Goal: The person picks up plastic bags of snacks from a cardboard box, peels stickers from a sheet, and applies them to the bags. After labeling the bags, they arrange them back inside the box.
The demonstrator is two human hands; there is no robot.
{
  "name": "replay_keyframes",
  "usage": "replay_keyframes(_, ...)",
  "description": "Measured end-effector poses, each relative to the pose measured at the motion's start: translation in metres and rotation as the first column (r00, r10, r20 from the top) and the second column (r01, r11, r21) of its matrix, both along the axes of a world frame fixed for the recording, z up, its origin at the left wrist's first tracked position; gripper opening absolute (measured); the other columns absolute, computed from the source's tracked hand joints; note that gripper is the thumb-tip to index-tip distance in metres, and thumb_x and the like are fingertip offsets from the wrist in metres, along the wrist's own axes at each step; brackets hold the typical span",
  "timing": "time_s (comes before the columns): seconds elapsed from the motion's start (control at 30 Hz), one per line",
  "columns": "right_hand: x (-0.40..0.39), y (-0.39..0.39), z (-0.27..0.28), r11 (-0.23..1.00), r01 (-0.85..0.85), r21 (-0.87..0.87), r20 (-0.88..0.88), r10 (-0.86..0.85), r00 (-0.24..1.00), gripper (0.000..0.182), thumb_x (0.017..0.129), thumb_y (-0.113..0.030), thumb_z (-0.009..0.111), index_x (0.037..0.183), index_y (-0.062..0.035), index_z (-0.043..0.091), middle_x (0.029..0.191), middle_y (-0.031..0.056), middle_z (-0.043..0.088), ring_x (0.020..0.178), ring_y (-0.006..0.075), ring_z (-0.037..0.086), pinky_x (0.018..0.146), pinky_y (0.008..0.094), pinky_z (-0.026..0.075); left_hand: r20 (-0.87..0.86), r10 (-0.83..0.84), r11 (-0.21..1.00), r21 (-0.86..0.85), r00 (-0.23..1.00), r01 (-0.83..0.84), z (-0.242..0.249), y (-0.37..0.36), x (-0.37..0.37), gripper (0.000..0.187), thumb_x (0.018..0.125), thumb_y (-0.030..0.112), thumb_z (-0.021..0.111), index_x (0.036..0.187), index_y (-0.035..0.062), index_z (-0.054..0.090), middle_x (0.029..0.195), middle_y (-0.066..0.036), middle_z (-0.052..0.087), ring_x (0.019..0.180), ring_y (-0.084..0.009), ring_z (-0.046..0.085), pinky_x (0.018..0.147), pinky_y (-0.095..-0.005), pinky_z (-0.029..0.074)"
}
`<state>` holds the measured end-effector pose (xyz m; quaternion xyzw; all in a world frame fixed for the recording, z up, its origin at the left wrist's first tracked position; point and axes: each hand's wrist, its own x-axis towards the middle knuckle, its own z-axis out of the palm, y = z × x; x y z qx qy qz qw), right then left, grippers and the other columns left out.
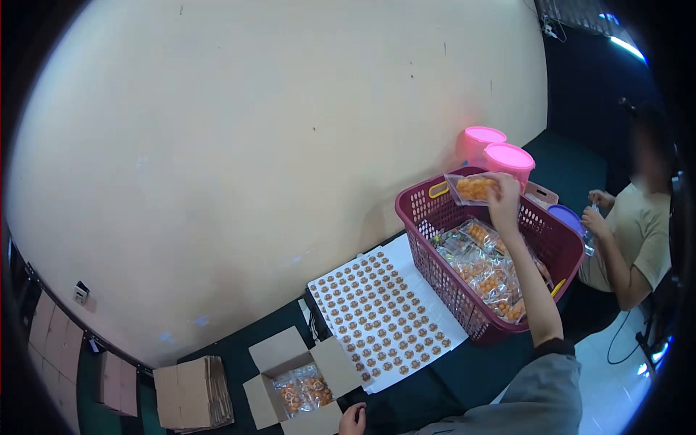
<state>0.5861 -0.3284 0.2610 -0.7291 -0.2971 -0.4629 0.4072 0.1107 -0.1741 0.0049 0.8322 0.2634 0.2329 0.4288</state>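
Observation:
My right hand [504, 201] grips a clear bag of orange snacks [474, 189] by one end, above the far rim of a maroon plastic basket [441, 270]. Inside the basket lies a pile of similar snack bags [484, 270]. At the bottom edge, my left hand [352, 420] is closed beside an open cardboard box [312, 423]; its inner side is hidden, so what it holds, if anything, does not show. Two round-labelled bags of orange snacks [302, 388] lie in that box. A white sheet of round stickers [391, 319] is spread between box and basket.
Flattened cartons [190, 395] are stacked left of the box. Two pink-lidded tubs [510, 156] stand behind the basket, with a purple lid [565, 216] to its right. Another person [627, 239] is at the right, both hands raised around a small item. A wall borders the table.

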Motion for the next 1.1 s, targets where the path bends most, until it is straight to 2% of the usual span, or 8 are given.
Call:
replay_keyframes(0.1, -0.050, -0.019, 0.018, 0.741, -0.390, 0.546, -0.131, 0.536, 0.834, 0.018, 0.082, 0.003, 0.049, 0.099, -0.0024, 0.049, 0.083, 0.0003, 0.047, 0.075, 0.0045, 0.045, 0.066, 0.0176, 0.039, -0.012, -0.033, 0.999, -0.033, 0.999, 0.033, 0.000, -0.001, 0.001, 0.018, 0.083, 0.012, 0.048, 0.095, 0.0008, 0.057, 0.095, -0.016, 0.059, 0.091, -0.0307, 0.056, 0.079, -0.0346, 0.043)
replay_keyframes(0.2, -0.112, -0.027, 0.004, 0.604, -0.403, 0.688, -0.227, 0.706, 0.670, 0.019, 0.080, 0.001, 0.050, 0.097, -0.0047, 0.045, 0.084, -0.0001, 0.046, 0.073, 0.0047, 0.044, 0.061, 0.0178, 0.037, -0.024, -0.044, 0.995, -0.092, 0.999, 0.042, 0.001, -0.005, 0.008, 0.018, 0.083, 0.012, 0.049, 0.096, 0.0015, 0.057, 0.096, -0.017, 0.059, 0.092, -0.0277, 0.056, 0.080, -0.0341, 0.043)
replay_keyframes(0.3, -0.177, -0.012, -0.029, 0.441, -0.387, 0.810, -0.309, 0.881, 0.358, 0.024, 0.077, 0.003, 0.049, 0.098, -0.0062, 0.042, 0.085, -0.0001, 0.045, 0.073, 0.0060, 0.044, 0.063, 0.0186, 0.037, 0.069, -0.155, 0.845, -0.508, 0.985, 0.168, 0.015, -0.008, 0.024, 0.027, 0.085, 0.014, 0.049, 0.107, -0.0010, 0.051, 0.111, -0.015, 0.050, 0.104, -0.0230, 0.049, 0.088, -0.0317, 0.040)
replay_keyframes(0.43, -0.238, 0.019, -0.108, 0.366, -0.233, 0.901, -0.403, 0.905, -0.138, 0.028, 0.078, 0.007, 0.048, 0.100, -0.0084, 0.040, 0.095, 0.0029, 0.046, 0.081, 0.0089, 0.048, 0.068, 0.0200, 0.041, 0.356, -0.161, 0.660, -0.655, 0.921, 0.368, 0.042, -0.014, 0.050, 0.040, 0.087, 0.017, 0.049, 0.120, -0.0033, 0.038, 0.120, -0.015, 0.046, 0.110, -0.0215, 0.047, 0.092, -0.0306, 0.039)
replay_keyframes(0.5, -0.271, 0.030, -0.133, 0.381, -0.040, 0.924, -0.374, 0.876, -0.305, 0.030, 0.079, 0.004, 0.049, 0.105, -0.0066, 0.039, 0.094, 0.0047, 0.048, 0.084, 0.0109, 0.050, 0.069, 0.0214, 0.043, 0.545, 0.166, 0.476, -0.774, 0.822, 0.417, 0.063, -0.024, 0.063, 0.039, 0.088, 0.016, 0.049, 0.119, -0.0025, 0.037, 0.112, -0.013, 0.052, 0.102, -0.0195, 0.052, 0.089, -0.0298, 0.041)
replay_keyframes(0.6, -0.305, 0.030, -0.167, 0.500, -0.162, 0.851, -0.512, 0.716, -0.474, 0.031, 0.078, 0.002, 0.051, 0.107, -0.0037, 0.041, 0.095, 0.0055, 0.050, 0.081, 0.0103, 0.051, 0.068, 0.0226, 0.044, 0.312, 0.357, 0.463, -0.878, 0.880, 0.124, 0.071, -0.020, 0.074, 0.034, 0.088, 0.018, 0.049, 0.115, -0.0012, 0.041, 0.108, -0.010, 0.054, 0.097, -0.0170, 0.055, 0.084, -0.0283, 0.044)
replay_keyframes(0.83, -0.298, 0.021, -0.194, 0.276, -0.655, 0.704, -0.701, 0.418, -0.578, 0.029, 0.080, -0.013, 0.061, 0.103, 0.0004, 0.050, 0.086, 0.0034, 0.057, 0.074, 0.0066, 0.054, 0.063, 0.0204, 0.044, 0.169, 0.159, 0.428, -0.899, 0.973, 0.086, 0.070, -0.008, 0.038, 0.030, 0.087, 0.018, 0.051, 0.111, 0.0003, 0.047, 0.102, -0.007, 0.056, 0.091, -0.0138, 0.056, 0.079, -0.0258, 0.046)
replay_keyframes(1.1, -0.314, 0.036, -0.198, 0.374, -0.583, 0.721, -0.690, 0.457, -0.561, 0.018, 0.079, -0.016, 0.063, 0.081, -0.0013, 0.053, 0.071, -0.0009, 0.057, 0.062, 0.0028, 0.049, 0.053, 0.0169, 0.038, 0.182, 0.222, 0.550, -0.835, 0.958, 0.032, 0.075, -0.002, 0.042, 0.040, 0.082, 0.014, 0.058, 0.116, 0.0034, 0.042, 0.108, -0.008, 0.052, 0.098, -0.0142, 0.051, 0.086, -0.0276, 0.040)
